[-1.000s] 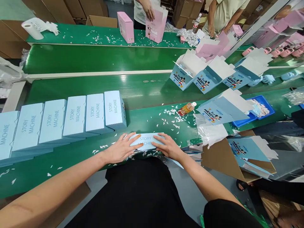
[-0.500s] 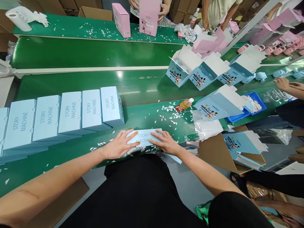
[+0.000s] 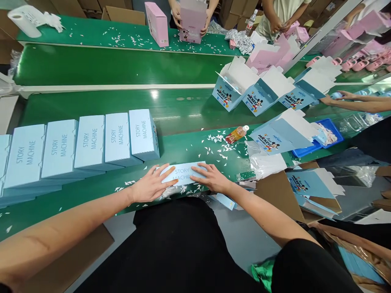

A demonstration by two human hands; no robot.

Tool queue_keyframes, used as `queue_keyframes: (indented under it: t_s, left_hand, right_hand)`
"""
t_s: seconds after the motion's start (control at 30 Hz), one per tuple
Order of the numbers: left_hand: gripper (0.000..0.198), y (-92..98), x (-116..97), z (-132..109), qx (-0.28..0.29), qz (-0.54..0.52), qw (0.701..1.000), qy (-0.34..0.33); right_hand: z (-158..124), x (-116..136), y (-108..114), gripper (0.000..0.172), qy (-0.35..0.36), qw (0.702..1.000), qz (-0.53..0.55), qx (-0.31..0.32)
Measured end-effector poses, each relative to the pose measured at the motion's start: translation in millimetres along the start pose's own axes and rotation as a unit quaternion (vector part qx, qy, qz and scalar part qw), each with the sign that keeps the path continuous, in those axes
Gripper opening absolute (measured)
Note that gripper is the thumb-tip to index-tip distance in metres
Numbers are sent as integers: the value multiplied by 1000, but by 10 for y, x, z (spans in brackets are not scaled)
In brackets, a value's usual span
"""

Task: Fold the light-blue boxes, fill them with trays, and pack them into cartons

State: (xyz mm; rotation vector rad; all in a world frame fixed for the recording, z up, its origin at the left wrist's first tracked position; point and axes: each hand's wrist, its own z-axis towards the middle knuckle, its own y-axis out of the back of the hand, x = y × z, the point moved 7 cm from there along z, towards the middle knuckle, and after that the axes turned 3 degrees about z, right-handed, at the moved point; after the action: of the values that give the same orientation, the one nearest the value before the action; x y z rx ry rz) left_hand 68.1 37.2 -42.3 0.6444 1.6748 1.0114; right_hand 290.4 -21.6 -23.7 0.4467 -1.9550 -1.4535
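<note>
Touching light-blue box point(image 3: 182, 173) with left hand point(image 3: 152, 184) and right hand point(image 3: 214, 178), both spread. Facing counter point(image 3: 174, 148) with box row point(image 3: 89, 142) at left.

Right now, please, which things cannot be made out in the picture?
Head view: nearest box, ends partly hidden by left hand and right hand.
Head view: leftmost blue box, cut off by the picture's left edge.
Head view: near bottle, its writing too small to read.
</note>
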Motion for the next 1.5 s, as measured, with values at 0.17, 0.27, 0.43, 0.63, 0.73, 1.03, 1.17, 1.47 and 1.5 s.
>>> queue_keyframes:
  t_s: [0.17, 0.27, 0.43, 0.63, 0.73, 1.03, 1.17, 1.47, 1.5]
  left_hand:
    - [62, -28, -24, -37, -6, 32, 999, 5]
    - [60, -24, -67, -1, 1, 62, 998, 7]
    - [57, 33, -84, 231, -7, 101, 989, 104]
    - [65, 29, -157, 260, -86, 105, 944, 301]
    - [63, -1, -204, 237, -95, 117, 932, 331]
    - [63, 4, -207, 250, -114, 131, 930, 324]
    - [64, -21, -200, 248, -117, 125, 929, 327]
    - [65, -24, -192, 257, -117, 126, 931, 322]
    - [65, -24, -195, 260, -116, 127, 931, 322]
  right_hand:
    - [14, 45, 16, 60, 16, 1000, -3, 22]
    - [31, 67, 15, 58, -4, 1000, -6, 22]
    - [51, -2, -4, 60, -73, 997, -8, -12]
    - [-211, -405, -258, 63, -459, 857, 159, -171]
    - [-84, -293, -712, 61, -465, 734, 463, -174]
    - [362, -258, -953, 59, -421, 549, 687, -222]
    - [340, -281, -920, 57, -397, 555, 704, -197]
    - [342, -295, -884, 60, -346, 613, 693, -154]
    - [343, -292, -865, 60, -340, 618, 693, -151]
